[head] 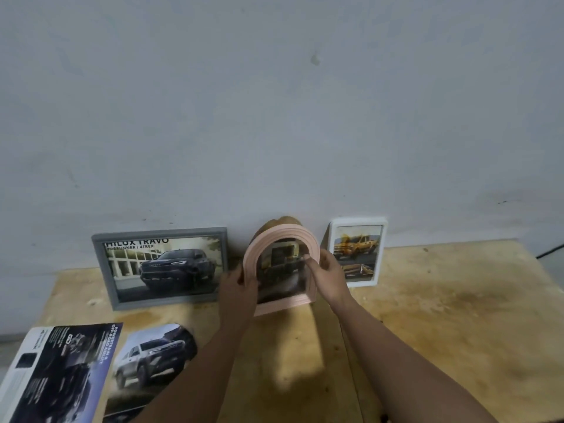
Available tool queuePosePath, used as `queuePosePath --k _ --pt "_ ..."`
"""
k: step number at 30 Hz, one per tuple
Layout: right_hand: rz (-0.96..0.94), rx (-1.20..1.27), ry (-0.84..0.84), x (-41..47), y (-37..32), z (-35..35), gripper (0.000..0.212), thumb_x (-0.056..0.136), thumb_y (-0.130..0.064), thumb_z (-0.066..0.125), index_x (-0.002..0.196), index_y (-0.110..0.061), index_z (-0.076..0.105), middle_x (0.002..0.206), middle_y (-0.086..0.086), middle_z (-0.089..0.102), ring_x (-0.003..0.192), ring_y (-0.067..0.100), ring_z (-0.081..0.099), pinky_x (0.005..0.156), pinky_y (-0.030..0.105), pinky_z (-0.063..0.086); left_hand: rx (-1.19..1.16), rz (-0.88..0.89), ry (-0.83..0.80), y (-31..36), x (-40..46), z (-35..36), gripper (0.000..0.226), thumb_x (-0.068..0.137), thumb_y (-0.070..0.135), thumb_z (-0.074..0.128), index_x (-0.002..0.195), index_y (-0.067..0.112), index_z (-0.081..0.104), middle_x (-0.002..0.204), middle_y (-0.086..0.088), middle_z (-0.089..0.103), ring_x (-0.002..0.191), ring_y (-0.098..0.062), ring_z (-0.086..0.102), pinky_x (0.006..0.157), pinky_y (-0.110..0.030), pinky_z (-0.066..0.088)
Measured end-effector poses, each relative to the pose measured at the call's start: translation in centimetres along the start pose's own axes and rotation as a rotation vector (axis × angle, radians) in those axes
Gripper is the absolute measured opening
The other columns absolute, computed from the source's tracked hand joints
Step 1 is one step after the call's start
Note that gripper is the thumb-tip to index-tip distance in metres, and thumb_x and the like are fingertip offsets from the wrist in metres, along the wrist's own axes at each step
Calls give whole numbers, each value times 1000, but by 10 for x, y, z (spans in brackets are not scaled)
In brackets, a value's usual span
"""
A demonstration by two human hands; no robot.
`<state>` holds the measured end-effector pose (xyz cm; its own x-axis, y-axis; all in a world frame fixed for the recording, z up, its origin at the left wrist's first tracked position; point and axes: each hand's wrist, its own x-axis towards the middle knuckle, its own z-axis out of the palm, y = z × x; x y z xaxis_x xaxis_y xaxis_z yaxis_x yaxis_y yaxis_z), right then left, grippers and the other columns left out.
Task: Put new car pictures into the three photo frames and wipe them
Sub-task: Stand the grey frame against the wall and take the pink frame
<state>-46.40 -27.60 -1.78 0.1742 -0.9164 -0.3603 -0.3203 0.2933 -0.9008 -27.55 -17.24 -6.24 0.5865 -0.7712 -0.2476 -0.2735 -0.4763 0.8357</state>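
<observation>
— Plywood bench against a grey wall; where do we log the task's thing?

— Dead centre. The pink arched frame is held between both hands, its base at or just off the board, top tipped toward the wall. Our left hand wraps the edge at nine o'clock, thumb across the front. Our right hand clasps the edge at three o'clock, fingertips on the picture face. We judge the two-sided hold is to steady it for standing or removal.

— Does it hold a picture?

— Yes, a dim print, too blurred to read. A brown backing peeks above the arch at twelve o'clock.

— Outward from there?

— At nine o'clock, a grey frame leans on the wall, showing a dark truck. At three o'clock, a white frame leans likewise, with a yellow truck; propped so they face us.

— Nearer?

— At seven o'clock, a loose arch-cut print of a silver SUV, seemingly shaped for the pink frame. Beside it a brochure, flat, overhanging the bench edge.
</observation>
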Motion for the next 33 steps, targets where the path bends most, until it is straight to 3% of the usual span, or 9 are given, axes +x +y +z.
queuePosePath --k 3,6,12,16,19,22,27,30,33 --pt "46 -5 -18 -12 14 -12 54 97 -51 61 142 -21 54 133 4 64 108 16 66 85 29 57 28 114 51 9 -32 -3 19 105 37 50 102 25 65 94 0 63 84 -15 65 69 -25 53" --pt "61 -12 -51 -27 25 -19 61 95 -55 60 145 -21 52 135 5 63 112 21 65 89 35 58 -7 130 57 11 -53 -2 15 106 32 51 107 25 64 96 3 63 87 -12 64 72 -26 52" --pt "44 -45 -154 -40 27 -20 48 102 -35 59 147 -20 49 121 -7 57 93 0 56 60 11 46 -86 -33 52 3 -57 -4 23 107 26 49 125 18 61 106 0 67 98 -19 65 82 -34 54" --pt "52 -43 -202 -36 26 -15 47 103 -35 58 147 -24 49 128 -6 60 103 7 60 70 15 49 -151 -119 44 -2 -50 -7 24 107 21 48 128 16 57 109 -3 64 102 -23 63 85 -38 54" --pt "73 -46 -203 -30 30 -13 47 101 -36 60 146 -24 52 135 3 63 119 22 63 88 32 56 -173 -132 37 -8 -43 -7 21 107 21 47 126 16 54 107 -4 62 100 -24 62 78 -37 50" --pt "85 -74 -206 -25 36 -13 46 102 -33 59 147 -25 52 140 6 61 125 25 60 103 44 52 -183 -149 19 -10 -40 -6 14 107 23 46 120 22 50 106 -3 61 100 -26 62 84 -43 54" --pt "126 -57 -223 -25 35 -13 50 104 -27 56 153 -23 44 149 3 53 132 24 54 95 33 44 -194 -152 15 -12 -39 -5 11 107 22 47 118 24 48 107 -5 60 98 -25 61 84 -45 55" --pt "139 -2 -233 -25 41 -15 52 104 -26 57 153 -22 44 151 4 51 136 26 51 99 33 43 -180 -114 20 -10 -38 -6 9 108 21 47 116 18 49 99 -5 58 89 -23 59 69 -33 49" --pt "142 63 -210 -25 44 -17 51 102 -29 59 151 -25 46 146 6 56 129 25 56 86 29 49 -136 -22 22 0 -41 -8 9 109 21 45 116 16 48 94 -3 57 79 -13 57 61 -26 43"
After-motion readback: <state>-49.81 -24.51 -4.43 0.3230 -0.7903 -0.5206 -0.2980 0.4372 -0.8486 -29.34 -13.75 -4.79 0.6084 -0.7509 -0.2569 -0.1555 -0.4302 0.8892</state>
